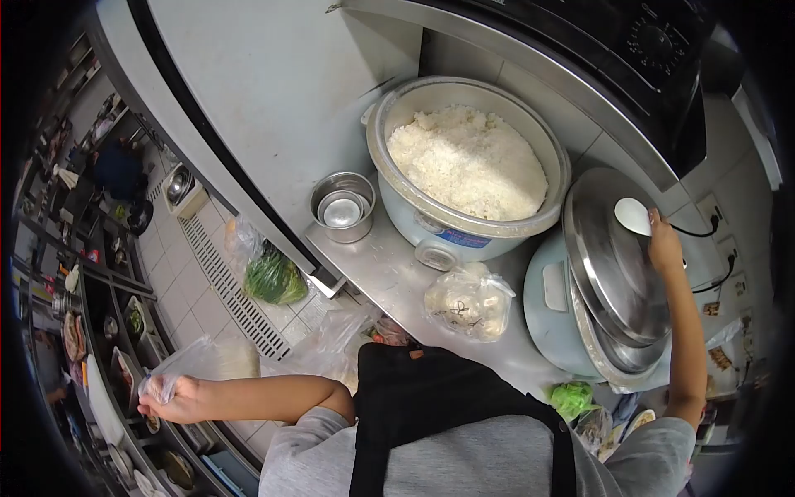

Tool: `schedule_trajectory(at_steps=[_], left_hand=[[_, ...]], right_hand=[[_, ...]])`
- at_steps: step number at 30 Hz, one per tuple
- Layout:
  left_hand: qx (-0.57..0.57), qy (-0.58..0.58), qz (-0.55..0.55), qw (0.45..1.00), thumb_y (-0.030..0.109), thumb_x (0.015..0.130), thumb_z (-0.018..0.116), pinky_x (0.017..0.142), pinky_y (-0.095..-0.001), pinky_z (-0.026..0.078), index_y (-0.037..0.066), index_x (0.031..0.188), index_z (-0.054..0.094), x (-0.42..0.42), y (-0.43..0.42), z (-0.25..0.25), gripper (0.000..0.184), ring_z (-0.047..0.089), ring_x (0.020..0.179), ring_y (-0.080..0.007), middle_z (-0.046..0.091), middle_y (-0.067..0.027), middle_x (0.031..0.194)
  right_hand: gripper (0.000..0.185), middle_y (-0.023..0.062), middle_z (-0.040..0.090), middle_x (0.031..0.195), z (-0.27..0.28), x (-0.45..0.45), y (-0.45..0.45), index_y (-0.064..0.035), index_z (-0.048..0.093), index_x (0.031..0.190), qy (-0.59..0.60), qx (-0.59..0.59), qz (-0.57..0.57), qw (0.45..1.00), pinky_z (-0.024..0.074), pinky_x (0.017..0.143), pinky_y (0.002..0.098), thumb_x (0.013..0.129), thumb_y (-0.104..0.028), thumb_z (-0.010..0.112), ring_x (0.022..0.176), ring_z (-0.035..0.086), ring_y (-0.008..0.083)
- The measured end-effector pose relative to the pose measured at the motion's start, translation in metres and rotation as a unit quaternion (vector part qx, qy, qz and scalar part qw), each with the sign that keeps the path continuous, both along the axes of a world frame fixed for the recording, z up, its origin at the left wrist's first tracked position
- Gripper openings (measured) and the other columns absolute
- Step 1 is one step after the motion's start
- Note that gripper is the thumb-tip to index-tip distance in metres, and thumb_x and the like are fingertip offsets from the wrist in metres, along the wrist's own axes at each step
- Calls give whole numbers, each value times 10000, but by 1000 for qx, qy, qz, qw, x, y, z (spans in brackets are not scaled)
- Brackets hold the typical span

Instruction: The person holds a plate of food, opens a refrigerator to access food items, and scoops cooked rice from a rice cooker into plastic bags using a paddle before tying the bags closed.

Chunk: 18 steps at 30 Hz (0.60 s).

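L hand (172, 402) is well out to the left of the big round pale-blue rice cooker (397, 207) heaped w/ white rice (468, 166) — fingers closed on a thin clear plastic bag (189, 362). R hand (665, 244), right of the cooker, holds a white oval-headed paddle (633, 215) over a round silver metal lid (609, 265); can't tell if fingers touch the lid too. Lid is on a 2nd pale-blue cooker (542, 327), just right of the rice one. Left of the rice cooker: nested silver metal bowls (342, 207). In front — a small bag of pale lumps (469, 306) on the steel counter (389, 286).
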<state>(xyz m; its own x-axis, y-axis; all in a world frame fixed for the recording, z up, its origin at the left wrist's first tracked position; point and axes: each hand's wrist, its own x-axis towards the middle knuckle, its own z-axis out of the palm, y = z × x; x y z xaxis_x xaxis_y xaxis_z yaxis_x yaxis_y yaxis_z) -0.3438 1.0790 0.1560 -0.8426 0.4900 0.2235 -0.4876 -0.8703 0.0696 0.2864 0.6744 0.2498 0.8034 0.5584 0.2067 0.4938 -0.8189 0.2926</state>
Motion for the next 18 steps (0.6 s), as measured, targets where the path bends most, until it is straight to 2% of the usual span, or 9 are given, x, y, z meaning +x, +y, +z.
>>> schedule_trajectory(at_steps=[3,5,7,9,11,14,16,17,18], left_hand=[[54,37,28,997,-37,789,541,475,-272,399,55,904,457,-26,0,-22,170,426,551,-177,449,-76,687],[-18,35,152,988,-48,785,533,486,-265,400,52,937,444,-29,-4,-17,203,420,555,-179,442,-77,680],[-35,35,174,984,-44,792,525,489,-270,386,56,960,433,-32,-6,-17,215,409,551,-176,423,-71,665],[-74,32,214,974,-34,807,507,494,-280,359,63,1006,412,-35,-9,-21,241,386,542,-169,385,-58,635],[-95,34,222,970,-28,813,500,490,-291,339,69,1027,398,-38,-13,-26,256,367,530,-166,357,-49,614],[-116,15,236,965,-26,816,504,488,-283,332,52,999,409,-44,-22,-28,220,360,526,-161,344,-42,586],[-123,14,233,964,-21,815,513,487,-275,332,47,996,417,-51,-32,-29,216,365,525,-162,352,-44,587],[-132,16,225,965,-15,814,522,486,-267,332,43,993,424,-54,-39,-29,213,371,524,-162,360,-47,588],[-133,14,235,963,-15,814,522,486,-267,332,43,993,424,-56,-44,-28,213,371,524,-162,360,-47,588]], right_hand=[[459,202,540,986,4,-5,13,-64,415,1180,-61,35,64,995,443,768,433,741,69,413,896,539,370],[379,207,545,970,17,-14,36,-62,459,1142,-92,61,99,989,442,757,432,777,27,414,893,541,368],[357,220,508,1105,26,-8,59,-63,490,1139,-56,70,97,991,426,820,426,794,2,428,962,516,389],[300,182,524,1110,35,-19,98,-89,541,1108,-79,123,218,965,416,857,390,824,-54,449,994,515,348],[285,158,528,1122,28,-19,138,-95,551,1109,-101,174,285,937,400,889,367,846,-77,442,1019,508,315],[300,156,516,1141,18,-5,195,-115,534,1144,-192,106,368,904,386,906,365,856,-128,448,1049,489,318],[336,167,500,1159,15,-17,238,-140,497,1184,-106,121,324,932,372,920,373,854,-121,439,1060,482,325],[336,167,500,1159,10,-15,256,-140,497,1184,-106,121,333,929,372,920,373,854,-121,439,1060,482,325],[354,172,496,1163,4,-13,275,-156,470,1206,-20,156,295,943,365,926,376,859,-122,411,1062,482,327]])
